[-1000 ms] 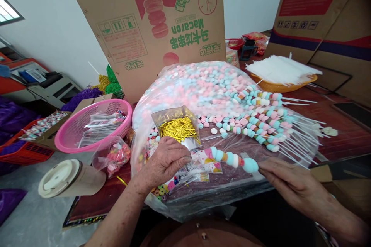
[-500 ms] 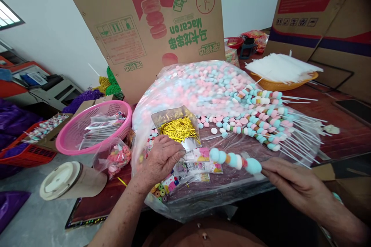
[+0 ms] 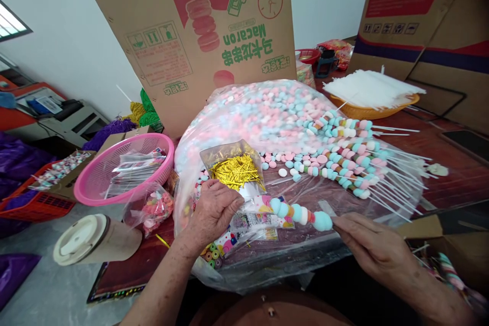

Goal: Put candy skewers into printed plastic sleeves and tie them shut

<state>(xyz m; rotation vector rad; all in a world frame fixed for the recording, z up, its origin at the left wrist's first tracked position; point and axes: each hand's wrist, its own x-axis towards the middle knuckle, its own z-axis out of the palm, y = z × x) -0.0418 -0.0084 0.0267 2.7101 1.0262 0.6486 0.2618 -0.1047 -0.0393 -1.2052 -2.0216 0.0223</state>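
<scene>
My right hand (image 3: 376,244) pinches the stick end of a marshmallow skewer (image 3: 301,214), threaded with blue and white pieces and some orange and red ones. It is held nearly level, its far tip over a printed plastic bag (image 3: 263,205). My left hand (image 3: 217,209) is closed with thumb against fingers at the left end of that bag; its fingertips are partly hidden. More printed bags (image 3: 248,224) lie beneath. Just behind my left hand is an open pouch of gold twist ties (image 3: 237,170).
A large clear bag of pink, blue and white candies (image 3: 252,112) spreads behind. Finished skewers (image 3: 355,163) lie right, by an orange basket of white sticks (image 3: 367,109). Left are a pink basket (image 3: 82,183) and a lidded cup (image 3: 95,239). An open carton (image 3: 458,244) holds skewers.
My right hand has moved left with the marshmallow skewer, bringing its tip nearer my left hand and over the printed bag. My left hand has hardly moved.
</scene>
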